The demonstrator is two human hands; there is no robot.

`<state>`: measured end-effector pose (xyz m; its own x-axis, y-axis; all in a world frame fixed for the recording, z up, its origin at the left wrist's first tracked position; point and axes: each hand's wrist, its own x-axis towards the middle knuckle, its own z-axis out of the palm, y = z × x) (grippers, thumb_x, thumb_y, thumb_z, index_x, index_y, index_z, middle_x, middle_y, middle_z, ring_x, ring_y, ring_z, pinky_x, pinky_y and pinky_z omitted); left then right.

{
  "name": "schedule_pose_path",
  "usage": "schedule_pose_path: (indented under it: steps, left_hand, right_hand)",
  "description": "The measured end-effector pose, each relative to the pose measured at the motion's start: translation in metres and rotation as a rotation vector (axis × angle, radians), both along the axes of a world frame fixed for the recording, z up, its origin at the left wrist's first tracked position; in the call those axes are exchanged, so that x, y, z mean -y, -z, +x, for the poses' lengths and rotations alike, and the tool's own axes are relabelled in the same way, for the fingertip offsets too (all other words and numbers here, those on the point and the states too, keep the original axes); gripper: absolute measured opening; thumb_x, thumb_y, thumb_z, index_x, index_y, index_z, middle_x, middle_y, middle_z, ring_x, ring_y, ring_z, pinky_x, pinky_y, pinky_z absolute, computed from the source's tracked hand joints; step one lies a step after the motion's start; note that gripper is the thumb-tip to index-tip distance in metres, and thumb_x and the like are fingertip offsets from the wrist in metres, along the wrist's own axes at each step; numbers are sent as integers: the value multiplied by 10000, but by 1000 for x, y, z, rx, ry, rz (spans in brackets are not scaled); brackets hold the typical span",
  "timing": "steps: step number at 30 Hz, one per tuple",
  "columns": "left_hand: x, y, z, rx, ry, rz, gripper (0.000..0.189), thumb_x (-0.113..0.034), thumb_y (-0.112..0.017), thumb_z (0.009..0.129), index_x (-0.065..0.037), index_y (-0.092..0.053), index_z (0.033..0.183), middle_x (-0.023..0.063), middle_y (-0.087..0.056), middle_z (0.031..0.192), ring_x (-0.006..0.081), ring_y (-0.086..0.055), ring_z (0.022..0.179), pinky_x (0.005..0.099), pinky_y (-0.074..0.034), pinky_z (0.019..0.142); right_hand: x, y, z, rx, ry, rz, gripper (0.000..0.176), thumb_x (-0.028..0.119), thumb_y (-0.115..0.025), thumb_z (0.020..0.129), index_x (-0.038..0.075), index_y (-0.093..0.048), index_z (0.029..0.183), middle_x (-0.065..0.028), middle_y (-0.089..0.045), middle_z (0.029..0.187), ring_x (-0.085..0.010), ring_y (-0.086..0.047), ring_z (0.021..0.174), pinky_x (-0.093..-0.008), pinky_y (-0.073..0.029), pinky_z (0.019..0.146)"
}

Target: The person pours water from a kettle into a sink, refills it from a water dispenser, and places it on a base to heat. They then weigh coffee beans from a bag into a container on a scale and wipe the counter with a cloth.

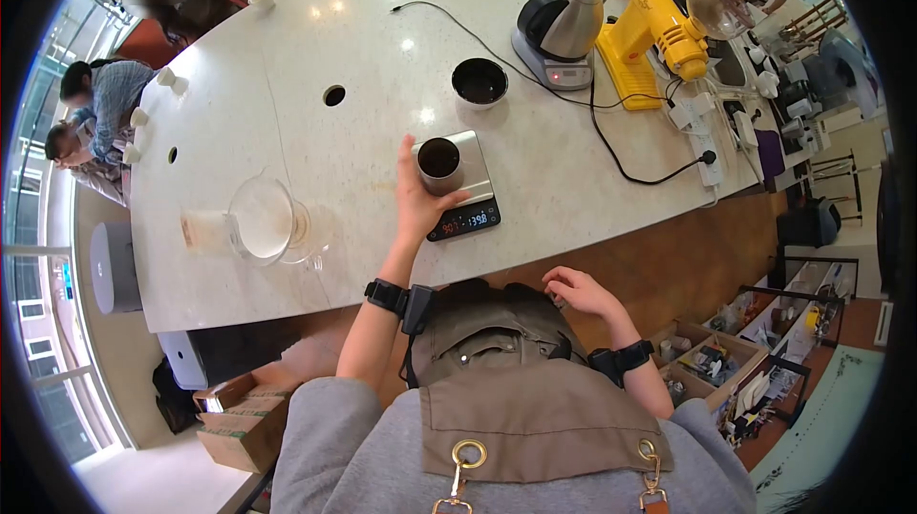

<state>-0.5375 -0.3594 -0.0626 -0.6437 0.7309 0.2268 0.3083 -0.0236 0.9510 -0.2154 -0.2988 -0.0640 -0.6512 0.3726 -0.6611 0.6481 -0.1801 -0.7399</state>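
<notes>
My left hand [417, 199] reaches over the table with fingers and thumb around the sides of a small dark cup [454, 175]. The cup is at the silver plate of a digital scale [478, 165], whose black front strip shows lit red and white digits. Beyond the scale stands a white bowl [479, 103] filled with something dark. My right hand [581, 291] hangs beside my brown apron [535, 418], fingers loosely bent and apart, holding nothing.
A glass pitcher [261, 218] stands on the table [353, 160] to the left. At the right are a kettle on its base [564, 32], a yellow grinder [630, 46], cables and a power strip [705, 141]. People [119, 98] sit beyond white cups along the far edge.
</notes>
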Motion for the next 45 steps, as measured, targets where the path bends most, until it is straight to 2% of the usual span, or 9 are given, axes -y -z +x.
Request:
schedule_pose_path:
  steps: [3, 6, 8, 13, 17, 20, 25, 28, 45]
  left_hand:
    - [27, 26, -1, -325, -164, -127, 912, -156, -786, 689, -31, -271, 1432, 185, -408, 1390, 324, -337, 1336, 436, -286, 1083]
    - [67, 46, 0, -352, -220, -241, 735, -206, -678, 792, -7, -322, 1404, 180, -380, 1420, 361, -281, 1357, 471, -203, 1116]
    - [85, 36, 6, -672, -120, -537, 564, -202, -558, 864, -17, -393, 1371, 160, -369, 1438, 359, -289, 1354, 475, -221, 1109]
    - [86, 33, 12, -714, -156, -553, 478, -148, -537, 862, -20, -467, 1317, 150, -387, 1427, 348, -305, 1347, 459, -249, 1101]
    - [85, 31, 10, -745, -169, -562, 448, -130, -523, 859, -15, -487, 1291, 153, -403, 1414, 352, -324, 1332, 457, -260, 1095]
    - [86, 35, 9, -754, -177, -578, 465, -160, -524, 860, -37, -480, 1306, 139, -400, 1421, 339, -320, 1341, 470, -252, 1095]
    - [84, 35, 11, -719, -188, -543, 458, -144, -529, 853, -31, -488, 1294, 143, -403, 1416, 344, -325, 1335, 468, -259, 1091]
    - [84, 34, 10, -726, -195, -559, 455, -145, -529, 851, -30, -491, 1291, 143, -410, 1412, 341, -335, 1329, 468, -261, 1090]
    - [84, 37, 10, -733, -197, -566, 463, -172, -525, 850, -30, -492, 1290, 139, -403, 1418, 335, -326, 1337, 478, -248, 1091]
  right_hand:
    - [0, 6, 1, 24, -10, -12, 232, 164, -518, 931, 4, -571, 1090, -59, -639, 919, -117, -584, 769, -268, -492, 721]
    - [-5, 12, -5, -16, 41, 5, 224, 183, -526, 929, 17, -591, 1065, -57, -649, 873, -111, -590, 753, -255, -488, 681]
    - [-10, 14, -14, -143, 200, 33, 198, 157, -508, 940, 4, -592, 1035, -55, -647, 861, -101, -579, 729, -244, -481, 666]
    - [-27, 36, -22, -274, 322, -124, 193, 139, -455, 973, 9, -597, 969, -71, -667, 777, -125, -631, 729, -246, -500, 684]
    - [-27, 33, -23, -244, 320, -109, 212, 170, -464, 977, 9, -602, 973, -105, -688, 845, -137, -655, 747, -243, -505, 688]
    - [-26, 41, -24, -294, 437, -161, 248, 221, -481, 974, 11, -609, 941, -128, -698, 840, -146, -667, 684, -229, -490, 620]
    - [-24, 43, -31, -232, 539, -51, 333, 290, -510, 952, 20, -605, 782, -107, -658, 602, -147, -609, 450, -205, -375, 403]
    - [-24, 42, -31, -232, 536, -41, 345, 290, -508, 950, 17, -601, 761, -109, -645, 572, -141, -594, 422, -201, -361, 377]
    - [-25, 41, -29, -230, 511, -42, 336, 288, -501, 954, 21, -595, 772, -103, -625, 551, -148, -580, 420, -213, -390, 396]
